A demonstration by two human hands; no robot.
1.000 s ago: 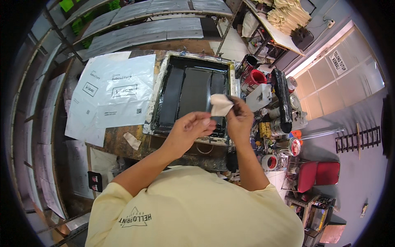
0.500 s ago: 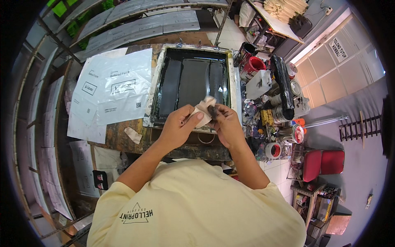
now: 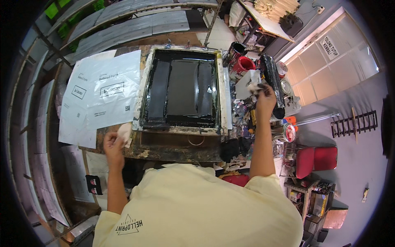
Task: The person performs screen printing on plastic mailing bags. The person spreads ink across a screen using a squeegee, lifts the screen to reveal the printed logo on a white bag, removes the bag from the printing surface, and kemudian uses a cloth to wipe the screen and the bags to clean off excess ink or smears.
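Hands are spread wide apart, one at each side of the printing frame. L hand (image 3: 113, 142) sits at approx 8 o'clock of the view, just off the lower-left corner of the screen frame (image 3: 181, 90), fingers curled round a pale crumpled rag (image 3: 124, 131); grip looks loosely closed on it, rag sticking out toward 1 o'clock from the fist. R hand (image 3: 265, 96) is up at approx 2 o'clock, arm stretched out over the cluttered side shelf, fingers pinched on a smudged whitish rag/paper wad (image 3: 256, 87); how tight the pinch is can't be told, too small.

Screen frame is centre-top, light-coloured border w/ a black inky mesh inside, dark ink in vertical bands. It lies on a stained wooden worktable (image 3: 173, 150), whose front edge shows below the frame at 6 o'clock.

At 9–10 o'clock of the frame: white plastic mailer bags (image 3: 103, 92) w/ small black print, overlapping, touching the frame's left edge. At 1 o'clock of the frame: a red tub (image 3: 243, 65) and a black ink can (image 3: 233, 50) side by side, near the R hand. At 4 o'clock, on the floor, a red stool (image 3: 314, 160). Pale yellow T-shirt (image 3: 197, 206) fills the bottom of the view.
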